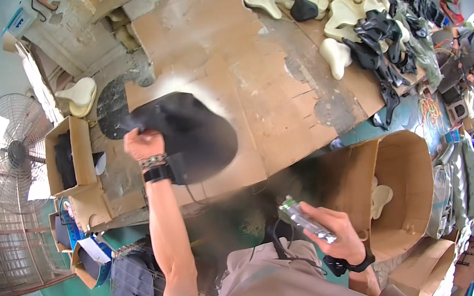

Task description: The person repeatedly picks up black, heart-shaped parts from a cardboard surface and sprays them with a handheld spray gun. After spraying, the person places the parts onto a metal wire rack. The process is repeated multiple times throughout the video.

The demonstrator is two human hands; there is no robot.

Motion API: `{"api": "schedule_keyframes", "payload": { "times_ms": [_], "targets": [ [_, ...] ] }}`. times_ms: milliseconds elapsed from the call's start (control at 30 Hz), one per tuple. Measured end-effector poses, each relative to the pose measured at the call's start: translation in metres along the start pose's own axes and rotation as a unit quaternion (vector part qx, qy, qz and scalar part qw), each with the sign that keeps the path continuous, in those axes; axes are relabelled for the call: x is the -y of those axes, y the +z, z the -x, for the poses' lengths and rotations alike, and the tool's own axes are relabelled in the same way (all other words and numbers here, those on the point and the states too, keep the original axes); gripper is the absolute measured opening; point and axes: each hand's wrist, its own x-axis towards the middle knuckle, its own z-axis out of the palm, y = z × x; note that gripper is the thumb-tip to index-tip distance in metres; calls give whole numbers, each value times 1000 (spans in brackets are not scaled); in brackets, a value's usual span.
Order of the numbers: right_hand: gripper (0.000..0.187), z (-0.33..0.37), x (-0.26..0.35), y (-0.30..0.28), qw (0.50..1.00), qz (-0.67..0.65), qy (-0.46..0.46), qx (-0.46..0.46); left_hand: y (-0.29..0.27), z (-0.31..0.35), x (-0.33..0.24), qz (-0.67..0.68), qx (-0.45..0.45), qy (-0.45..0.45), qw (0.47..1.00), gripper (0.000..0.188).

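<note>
While the black sheet [201, 132] is held over the near left part of the table [329, 111], its border is pinched by the left hand [144, 144], which is closed upon it. How much of the sheet is rested on the table cannot be told, since its lower edge is blurred. By the right hand [339, 237], closed also, a silvery tube [307, 221] with a green end is gripped in front of the table, apart from the sheet.

As the sheet is held at one side only, it could be folded upon itself, it is judged, if its free side were dragged across the table. Because a pale patch [215, 98] is seen on the table just beside the sheet, residue might be picked up by it; whether this patch is wet cannot be told. The sheet might also be pulled over the table's near edge, to which it is close.

If the right hand were loosened, the tube could be dropped, since it is not held above the table. By a wide swing of this hand, the carton [404, 181] beside the table's near right edge could be knocked. At the table's far right, foam seats [337, 56] are heaped loosely, and by a bump some might be made to slide.
</note>
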Motion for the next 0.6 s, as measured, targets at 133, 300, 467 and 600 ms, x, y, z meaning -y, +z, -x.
{"api": "schedule_keyframes", "payload": {
  "times_ms": [133,300,467,600],
  "targets": [
    [78,-4,-14,8,999,5,-8,51,49,43,-37,58,96,50,992,36],
    [75,-17,-18,16,994,3,-27,103,52,89,-79,50,64,107,991,35],
    [65,-39,-8,35,985,23,-59,159,28,190,-121,17,-7,137,990,39],
    [50,-48,-8,61,972,45,-112,202,-23,269,-118,93,-139,207,964,33]
  ]
}}
